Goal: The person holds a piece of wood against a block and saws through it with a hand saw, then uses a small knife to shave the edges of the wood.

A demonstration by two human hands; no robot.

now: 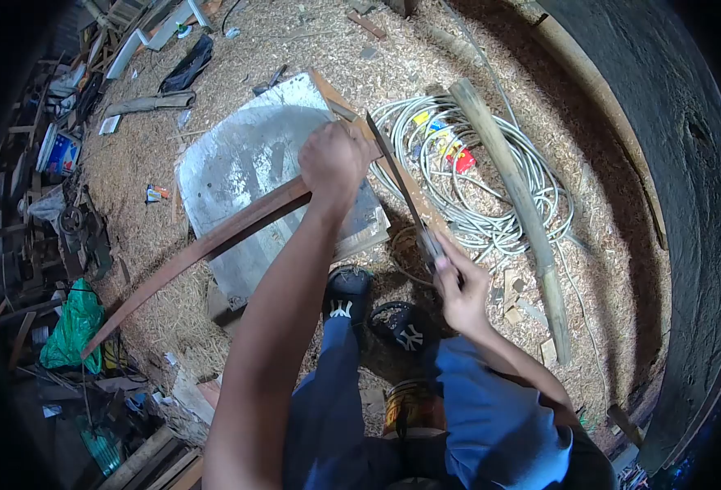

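My left hand [333, 159] is closed around a long reddish-brown wooden strip [238, 224], close to its upper end. The strip slants down to the left, over a worn grey-white panel [213, 175]. My right hand [462, 286] grips the handle of a long, narrow-bladed tool [403, 180]. Its dark blade, seen almost edge-on, points up and away, with its far part right beside the strip's end near my left fist. Under the blade runs a light-brown board [418, 200] along the panel's right side.
A coil of pale cable [491, 216] lies to the right, with a wooden pole [503, 163] across it. Wood shavings cover the ground. A large dark timber [663, 163] stands at far right. On the left are scrap wood and a green plastic bag [75, 327]. My shoes [405, 331] are just below the panel.
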